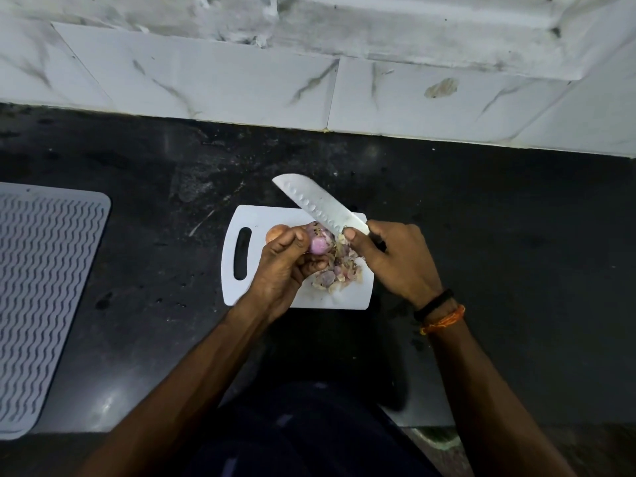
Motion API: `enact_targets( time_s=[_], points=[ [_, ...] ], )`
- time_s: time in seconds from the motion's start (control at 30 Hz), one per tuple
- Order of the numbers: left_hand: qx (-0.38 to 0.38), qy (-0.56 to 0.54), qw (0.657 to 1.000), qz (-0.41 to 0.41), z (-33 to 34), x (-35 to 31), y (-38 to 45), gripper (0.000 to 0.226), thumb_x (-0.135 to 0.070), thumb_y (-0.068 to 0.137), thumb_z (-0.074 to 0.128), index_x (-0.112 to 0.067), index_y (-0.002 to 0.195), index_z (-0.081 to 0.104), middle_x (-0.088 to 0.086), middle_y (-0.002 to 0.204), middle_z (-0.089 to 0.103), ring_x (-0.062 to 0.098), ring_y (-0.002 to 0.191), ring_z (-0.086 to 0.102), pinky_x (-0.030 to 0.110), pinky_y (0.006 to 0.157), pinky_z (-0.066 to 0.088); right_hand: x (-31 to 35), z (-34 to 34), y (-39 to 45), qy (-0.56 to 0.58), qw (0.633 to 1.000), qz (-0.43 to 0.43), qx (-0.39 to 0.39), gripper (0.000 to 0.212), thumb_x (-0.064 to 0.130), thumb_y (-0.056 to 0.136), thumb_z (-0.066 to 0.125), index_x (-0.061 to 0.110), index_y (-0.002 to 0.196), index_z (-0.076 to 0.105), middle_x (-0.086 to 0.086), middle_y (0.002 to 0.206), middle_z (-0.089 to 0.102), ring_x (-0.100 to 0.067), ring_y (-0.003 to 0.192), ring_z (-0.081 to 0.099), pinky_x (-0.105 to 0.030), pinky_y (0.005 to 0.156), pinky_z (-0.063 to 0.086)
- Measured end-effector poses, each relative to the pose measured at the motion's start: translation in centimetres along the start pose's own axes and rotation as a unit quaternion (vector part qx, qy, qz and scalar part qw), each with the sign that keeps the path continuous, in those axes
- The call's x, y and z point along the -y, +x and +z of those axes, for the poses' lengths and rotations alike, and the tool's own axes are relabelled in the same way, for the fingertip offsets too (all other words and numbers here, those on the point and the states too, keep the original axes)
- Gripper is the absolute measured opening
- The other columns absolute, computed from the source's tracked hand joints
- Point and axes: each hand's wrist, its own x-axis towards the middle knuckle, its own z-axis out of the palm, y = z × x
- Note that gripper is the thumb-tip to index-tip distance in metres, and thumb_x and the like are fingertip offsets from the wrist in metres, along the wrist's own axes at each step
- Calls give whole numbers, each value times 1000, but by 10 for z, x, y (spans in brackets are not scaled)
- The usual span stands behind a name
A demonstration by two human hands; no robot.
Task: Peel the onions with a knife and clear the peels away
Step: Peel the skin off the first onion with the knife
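My left hand (284, 265) grips a small pink onion (320, 239) above the white cutting board (256, 218). My right hand (395, 258) holds a knife (318, 203) by its handle, thumb near the onion. The wide blade points up and left, and its heel touches the onion's top. A heap of onion peels (339, 271) lies on the board under my hands. A second onion (275, 232), brownish and with its skin on, sits on the board just behind my left hand, partly hidden.
The board lies on a dark stone counter (155, 253) against a white tiled wall (241, 80). A grey ribbed mat (41, 287) covers the counter's left end. The counter's front edge runs just in front of my body.
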Motion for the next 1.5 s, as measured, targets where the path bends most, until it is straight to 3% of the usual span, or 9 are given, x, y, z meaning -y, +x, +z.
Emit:
enact_targets(
  time_s=[0.33,0.57,0.73,0.93,1.07,1.13,1.27,1.4,1.5],
  points=[
    [8,-3,1000,-9,4,-5,-4,51,-20,104,45,-32,67,78,-4,81,74,9,66,68,21,61,57,0,3,1,1,1000,-16,7,46,41,100,53,18,61,44,6,53,46,-10,47,42,-25,50,25],
    [2,-11,1000,-15,4,-5,-4,50,-19,105,46,-32,69,78,-1,87,75,12,76,70,21,62,57,3,15,-1,-40,997,-13,-62,58,74,87,49,20,69,63,7,57,59,-6,51,54,-21,48,35],
    [20,-10,999,-25,4,-5,-5,54,-21,106,43,-31,66,77,-5,84,76,10,72,71,22,64,57,4,21,1,-56,993,-12,-102,62,77,83,50,19,64,63,7,52,57,-8,46,52,-21,45,34],
    [11,-11,1000,-25,3,-3,-6,19,-24,96,56,-16,90,71,4,91,75,18,80,72,26,67,60,2,21,0,-72,994,12,-82,67,79,83,47,18,57,57,8,48,49,-9,44,47,-24,46,29],
    [16,-47,998,-37,1,-1,-5,49,-23,106,44,-23,68,76,2,82,74,13,75,72,22,66,59,5,18,-4,82,995,39,-32,62,65,85,65,11,53,56,1,46,49,-16,45,46,-36,47,35],
    [12,-67,997,-45,1,-3,-6,47,-26,104,46,-24,69,78,4,88,76,16,75,73,22,65,59,7,15,-7,164,984,61,-36,60,58,85,70,8,54,56,-7,49,53,-24,48,49,-43,49,41],
    [-3,-97,993,-65,1,-4,-6,27,-40,82,61,-18,89,75,12,98,74,21,76,73,26,64,61,1,12,-9,157,983,70,-60,46,56,83,71,14,63,67,-1,54,61,-19,51,58,-45,51,48],
    [14,-106,990,-92,1,-2,-5,59,-50,74,64,-11,119,62,13,106,71,19,82,70,26,66,60,-6,11,-10,79,994,67,-30,39,52,85,71,13,83,74,1,70,70,-15,63,64,-46,59,53],
    [14,-112,988,-101,1,-2,-4,69,-52,75,63,-8,128,58,15,112,67,18,83,67,26,67,60,-4,11,-12,64,996,47,-30,43,59,85,65,18,80,73,6,66,68,-9,60,61,-40,56,51]
  ],
)
